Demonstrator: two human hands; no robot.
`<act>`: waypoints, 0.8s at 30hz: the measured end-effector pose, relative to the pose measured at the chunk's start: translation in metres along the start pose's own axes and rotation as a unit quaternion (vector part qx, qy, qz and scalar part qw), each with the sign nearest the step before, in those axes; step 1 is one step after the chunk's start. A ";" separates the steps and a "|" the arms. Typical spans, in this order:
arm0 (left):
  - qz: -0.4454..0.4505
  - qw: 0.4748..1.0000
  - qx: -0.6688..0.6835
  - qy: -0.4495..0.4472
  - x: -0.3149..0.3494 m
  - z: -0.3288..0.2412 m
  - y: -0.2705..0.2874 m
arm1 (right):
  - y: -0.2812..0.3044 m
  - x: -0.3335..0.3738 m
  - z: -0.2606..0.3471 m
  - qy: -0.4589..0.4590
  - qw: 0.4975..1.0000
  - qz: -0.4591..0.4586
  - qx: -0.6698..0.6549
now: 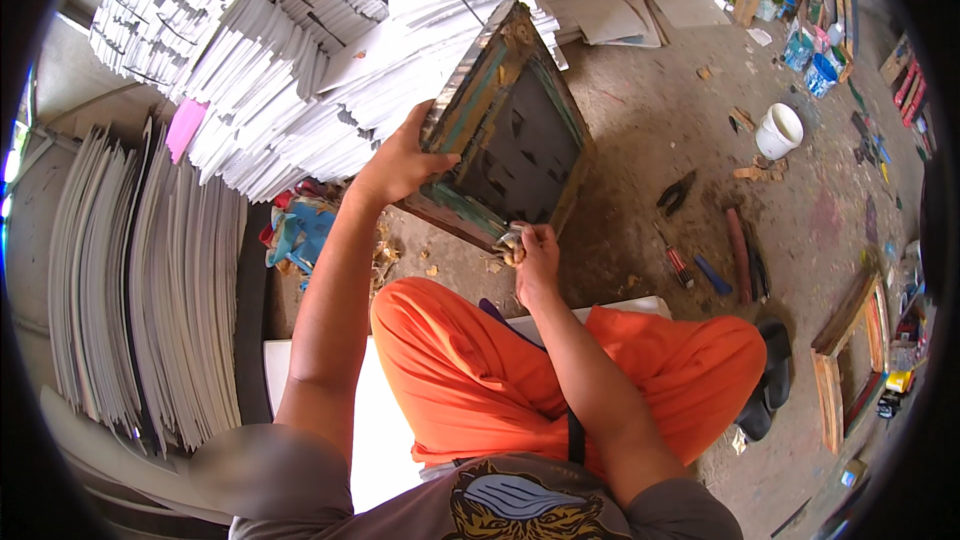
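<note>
A paint-stained wooden frame (575, 195) with dark mesh stretched across it stands tilted up in front of my knees. My left hand (400, 162) is closed round its left side, thumb over the front face. Low down, at the frame's bottom corner, my right hand (538, 262) pinches with bent fingers. Something small, shiny and brownish (511, 243) shows at those fingertips, too small to make out. The mesh carries several dark, ragged marks.
Tied stacks of white paper (270, 70) rise behind the frame, with more sheets (185, 280) upright at the left. On the floor lie pliers (677, 193), a red-handled screwdriver (678, 265) and a white bucket (779, 131). Another wooden frame (828, 395) sits at far right.
</note>
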State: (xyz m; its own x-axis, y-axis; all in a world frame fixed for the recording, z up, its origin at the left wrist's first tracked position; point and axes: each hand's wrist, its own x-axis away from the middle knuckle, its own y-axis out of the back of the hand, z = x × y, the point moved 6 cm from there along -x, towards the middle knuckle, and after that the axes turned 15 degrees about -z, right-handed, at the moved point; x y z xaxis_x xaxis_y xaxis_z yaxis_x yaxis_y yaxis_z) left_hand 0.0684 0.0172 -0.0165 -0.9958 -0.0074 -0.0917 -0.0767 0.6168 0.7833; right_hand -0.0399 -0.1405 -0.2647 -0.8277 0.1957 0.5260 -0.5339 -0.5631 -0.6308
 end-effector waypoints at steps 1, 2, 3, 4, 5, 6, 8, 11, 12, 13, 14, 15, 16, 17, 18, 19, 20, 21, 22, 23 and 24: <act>0.000 1.000 0.002 0.003 0.000 0.002 0.000 | -0.013 0.007 0.004 -0.035 0.999 -0.008 -0.040; -0.003 1.000 -0.005 -0.001 0.000 0.000 0.000 | -0.022 0.010 0.003 -0.069 0.994 -0.015 -0.081; -0.007 1.000 -0.011 -0.005 0.000 -0.002 0.000 | -0.025 0.009 0.001 -0.062 0.996 -0.021 -0.057; -0.011 1.000 -0.018 -0.009 -0.001 -0.004 0.000 | -0.021 -0.001 -0.003 -0.014 1.000 0.007 0.001; -0.016 0.999 -0.019 -0.025 -0.002 -0.009 0.001 | -0.013 -0.018 -0.013 0.035 0.997 0.037 0.055; -0.020 0.999 -0.018 -0.037 -0.003 -0.006 0.001 | -0.009 -0.021 -0.010 0.112 0.981 0.068 0.141; -0.019 0.999 -0.012 -0.042 -0.004 -0.002 -0.001 | -0.004 -0.017 -0.001 0.301 0.892 0.109 0.320; -0.005 1.000 -0.002 -0.017 -0.002 0.007 -0.004 | 0.026 -0.027 0.013 0.402 0.777 0.111 0.471; -0.002 1.000 -0.002 -0.010 -0.002 0.009 -0.002 | 0.044 -0.037 0.018 0.403 0.760 0.104 0.499; -0.001 1.000 -0.001 -0.007 -0.005 0.007 0.002 | 0.068 -0.041 0.027 0.444 0.739 0.113 0.494; -0.005 1.000 0.005 -0.011 -0.011 0.003 0.003 | 0.090 -0.048 0.038 0.487 0.714 0.119 0.488; 0.000 1.000 0.011 -0.005 -0.007 0.002 0.004 | 0.108 -0.056 0.035 0.346 0.729 0.097 0.583; 0.005 1.000 0.016 0.001 -0.003 0.001 0.005 | 0.104 -0.050 0.033 0.363 0.723 0.108 0.578; 0.003 1.000 0.022 -0.009 -0.002 0.002 0.006 | 0.074 -0.032 0.047 0.381 0.713 0.121 0.576; 0.003 1.000 0.027 -0.009 -0.002 -0.002 0.004 | 0.048 -0.020 0.057 0.405 0.702 0.130 0.571; 0.002 0.999 0.030 -0.009 0.000 -0.006 0.004 | 0.033 -0.006 0.056 0.445 0.714 0.155 0.518; 0.000 0.999 0.032 -0.010 0.000 -0.009 0.004 | 0.018 0.007 0.055 0.484 0.721 0.181 0.461; -0.003 0.999 0.030 -0.015 0.000 -0.009 0.005 | 0.004 0.017 0.050 0.509 0.696 0.194 0.468; -0.007 0.999 0.028 -0.020 0.000 -0.008 0.005 | -0.004 0.020 0.043 0.506 0.692 0.197 0.476; -0.010 0.999 0.026 -0.024 0.001 -0.008 0.004 | -0.011 0.021 0.036 0.502 0.689 0.200 0.484; -0.006 1.000 0.020 -0.020 0.000 -0.009 0.004 | -0.016 0.022 0.030 0.498 0.685 0.203 0.492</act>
State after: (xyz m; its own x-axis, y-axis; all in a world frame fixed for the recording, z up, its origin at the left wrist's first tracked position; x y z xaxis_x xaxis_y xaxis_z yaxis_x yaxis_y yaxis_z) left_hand 0.0672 0.0123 -0.0076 -0.9919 0.0156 -0.1264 -0.0863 0.6473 0.7574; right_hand -0.0440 -0.1511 -0.2257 -0.8426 0.0380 -0.5372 -0.2561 -0.9058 0.3376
